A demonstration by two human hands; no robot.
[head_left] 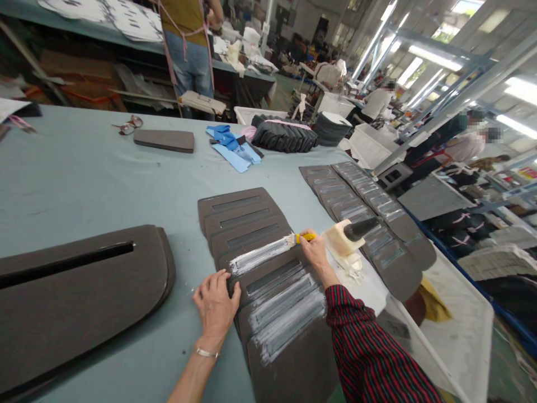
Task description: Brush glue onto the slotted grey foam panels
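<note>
My right hand [315, 252] is closed around the yellow handle of a paintbrush [304, 238]. Its bristles touch the right end of a wet white strip [262, 254] of what looks like glue, on one of several overlapping dark foam panels [289, 358]. Each panel in this fanned row has a long narrow slot; the two nearest me have white smears around theirs. My left hand [218, 299] rests on the left edge of the row with its fingers spread and slightly bent. Beside my right hand stands a cream, crusted container [338, 240] with a black cone-shaped piece [361, 228] at it.
More slotted panels [356, 196] lie fanned at the right, near white crates [465, 330]. A large slotted foam piece [84, 302] lies at the left. Farther back are blue cloth scraps [235, 148], a small foam piece [163, 140] and glasses [128, 125]. A person stands beyond the table.
</note>
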